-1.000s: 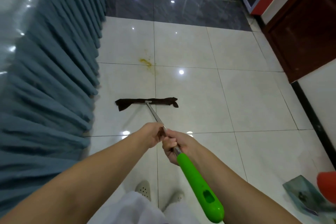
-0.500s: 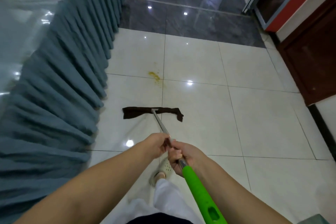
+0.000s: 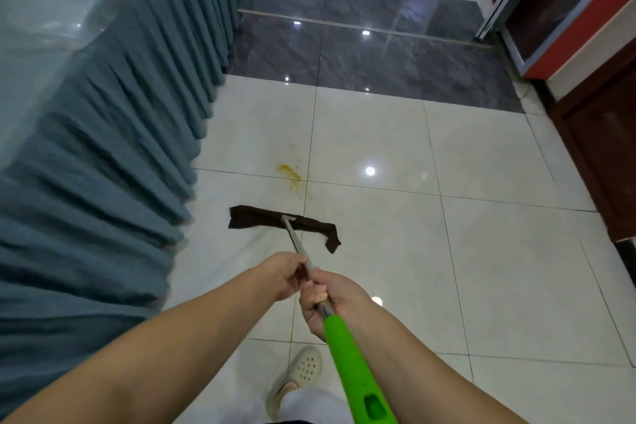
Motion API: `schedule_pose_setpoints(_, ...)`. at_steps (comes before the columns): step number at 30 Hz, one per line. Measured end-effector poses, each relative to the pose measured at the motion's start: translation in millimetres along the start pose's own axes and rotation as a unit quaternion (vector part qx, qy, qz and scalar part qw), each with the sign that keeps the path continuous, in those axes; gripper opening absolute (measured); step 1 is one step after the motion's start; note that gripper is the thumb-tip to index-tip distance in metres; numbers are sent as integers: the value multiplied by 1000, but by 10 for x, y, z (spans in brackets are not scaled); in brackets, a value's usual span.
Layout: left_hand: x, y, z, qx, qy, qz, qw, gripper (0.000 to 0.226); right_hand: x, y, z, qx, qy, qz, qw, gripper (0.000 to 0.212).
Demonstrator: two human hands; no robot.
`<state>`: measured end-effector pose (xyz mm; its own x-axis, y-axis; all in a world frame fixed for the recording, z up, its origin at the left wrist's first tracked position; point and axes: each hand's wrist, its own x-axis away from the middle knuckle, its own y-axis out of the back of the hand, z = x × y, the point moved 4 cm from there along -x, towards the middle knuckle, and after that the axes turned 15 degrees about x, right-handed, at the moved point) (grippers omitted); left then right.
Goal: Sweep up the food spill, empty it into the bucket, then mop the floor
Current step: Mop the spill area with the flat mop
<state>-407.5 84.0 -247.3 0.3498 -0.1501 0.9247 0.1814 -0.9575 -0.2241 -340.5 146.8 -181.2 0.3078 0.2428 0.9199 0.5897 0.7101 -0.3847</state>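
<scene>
A flat mop with a dark brown cloth head lies on the white floor tiles. Its metal pole runs back to a green handle. My left hand grips the metal pole. Just behind it, my right hand grips the pole where the green handle begins. A yellow food stain marks the tiles a short way beyond the mop head, near a tile joint. The cloth's right end is folded back toward me.
A pleated teal table skirt runs along the left side. Dark grey tiles lie farther ahead. A dark wooden cabinet and a red-framed glass door stand on the right. My shoe is below my hands.
I have stepped forward, and the mop head has slid closer to the yellow stain. The red and grey objects at the lower right have left the view.
</scene>
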Motion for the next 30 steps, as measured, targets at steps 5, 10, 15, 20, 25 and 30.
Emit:
schedule_pose_setpoints(5, -215, -155, -271, 35, 14, -4, 999, 28, -195, -123, 344, 27, -4, -21, 999, 6)
schedule_pose_setpoints(10, -392, -267, -471, 37, 20, -2, 999, 25, -292, -196, 585, 42, 0, -33, 999, 10)
schedule_pose_setpoints(15, -565, -350, -703, 34, 26, 4, 999, 27, -445, -305, 817, 40, 6, -35, 999, 15)
schedule_pose_setpoints(20, -660, -455, -1047, 20, 32, 19, 999, 27, -542, -504, 1104, 34, 15, -23, 999, 11)
schedule_pose_setpoints(25, -787, -475, -1550, 27, 39, 27, 998, 26, -695, -875, 1400, 28, 22, -38, 999, 12)
schedule_pose_setpoints(30, -961, -467, -2183, 8, 26, 46, 999, 26, -875, -1394, 1792, 12, 16, -32, 999, 11)
